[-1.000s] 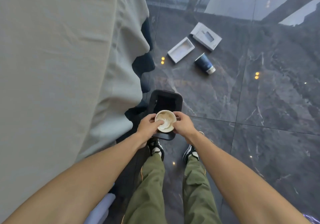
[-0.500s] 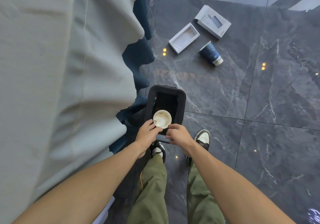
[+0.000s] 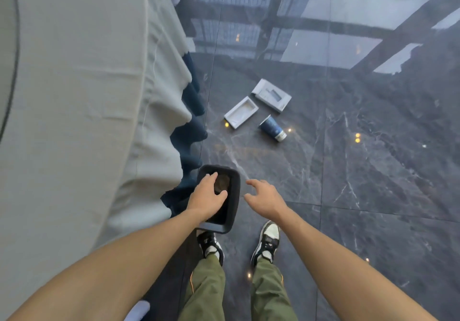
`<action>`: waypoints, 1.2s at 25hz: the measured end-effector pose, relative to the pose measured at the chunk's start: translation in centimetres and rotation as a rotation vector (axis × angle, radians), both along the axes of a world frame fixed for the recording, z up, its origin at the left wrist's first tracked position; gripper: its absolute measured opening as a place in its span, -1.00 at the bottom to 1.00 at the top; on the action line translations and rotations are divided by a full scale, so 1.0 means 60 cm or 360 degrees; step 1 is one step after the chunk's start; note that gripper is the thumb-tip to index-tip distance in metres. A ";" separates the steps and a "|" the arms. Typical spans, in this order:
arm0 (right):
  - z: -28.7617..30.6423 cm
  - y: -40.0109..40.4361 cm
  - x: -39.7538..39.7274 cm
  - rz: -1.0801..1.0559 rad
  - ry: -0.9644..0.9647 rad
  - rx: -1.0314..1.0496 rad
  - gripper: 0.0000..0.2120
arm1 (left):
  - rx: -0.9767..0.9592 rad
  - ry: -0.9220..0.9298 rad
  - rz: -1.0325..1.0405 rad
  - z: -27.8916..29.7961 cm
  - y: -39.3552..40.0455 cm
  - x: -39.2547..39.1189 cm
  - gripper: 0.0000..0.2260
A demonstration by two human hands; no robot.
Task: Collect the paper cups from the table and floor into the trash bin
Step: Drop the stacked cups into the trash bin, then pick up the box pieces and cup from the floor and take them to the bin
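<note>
Bright, even daylight. Strong window glare mirrored in the polished floor [image 3: 348,161] far beyond the fingertips, plus small warm lamp glints. Soft shadows only. Deep darkness inside the bin [image 3: 232,211] under the left fingers. Wide-angle bending at edges; sharp focus overall.

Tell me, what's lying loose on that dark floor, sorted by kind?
Paper cups: 1, the blue cup on its side
White box pieces: 2, tray and tray
Trash bins: 1, the black bin
Total: 4
</note>
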State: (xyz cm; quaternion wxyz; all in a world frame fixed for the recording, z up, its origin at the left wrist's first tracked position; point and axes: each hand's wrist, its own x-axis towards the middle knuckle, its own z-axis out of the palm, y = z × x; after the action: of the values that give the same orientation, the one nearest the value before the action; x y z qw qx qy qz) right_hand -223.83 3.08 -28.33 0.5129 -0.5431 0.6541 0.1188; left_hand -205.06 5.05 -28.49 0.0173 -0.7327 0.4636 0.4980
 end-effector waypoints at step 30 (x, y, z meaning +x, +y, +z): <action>0.358 -0.486 -0.310 0.0516 0.0448 -0.0604 -0.21 | -0.0312 -0.0398 -0.0336 0.303 -0.461 -0.272 -0.19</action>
State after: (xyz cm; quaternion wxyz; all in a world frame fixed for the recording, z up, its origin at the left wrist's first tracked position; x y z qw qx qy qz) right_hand -242.42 -26.09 -6.84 0.2806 -0.7052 0.6339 0.1489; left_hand -221.36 -22.58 -10.30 0.0555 -0.7344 0.5784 0.3508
